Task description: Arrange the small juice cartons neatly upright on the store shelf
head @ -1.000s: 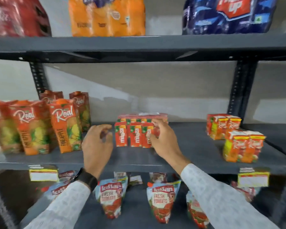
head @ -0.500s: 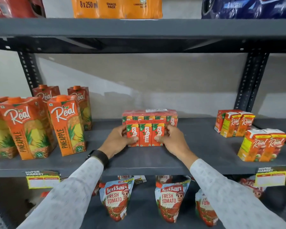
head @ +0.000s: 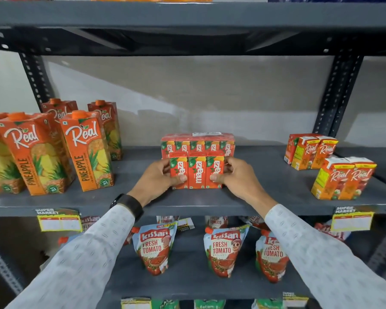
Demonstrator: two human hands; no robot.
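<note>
Three small red Maaza juice cartons (head: pixel 196 171) stand upright side by side on the grey middle shelf (head: pixel 194 200). My left hand (head: pixel 157 178) presses against the left carton, thumb on its front. My right hand (head: pixel 237 176) presses against the right carton the same way, so the row is squeezed between both hands. Directly behind stands a shrink-wrapped pack of the same cartons (head: pixel 197 143).
Tall Real pineapple cartons (head: pixel 86 152) stand at the shelf's left. Small Real cartons (head: pixel 343 177) sit at the right, with several more (head: pixel 310 151) behind them. Kissan tomato pouches (head: pixel 223 248) hang on the shelf below. Price tags (head: pixel 58 220) clip to the shelf edge.
My left hand came in from the left to the carton row, and both hands closed on its ends. Since half a second ago the grip holds; the view tilted down and moved closer.
</note>
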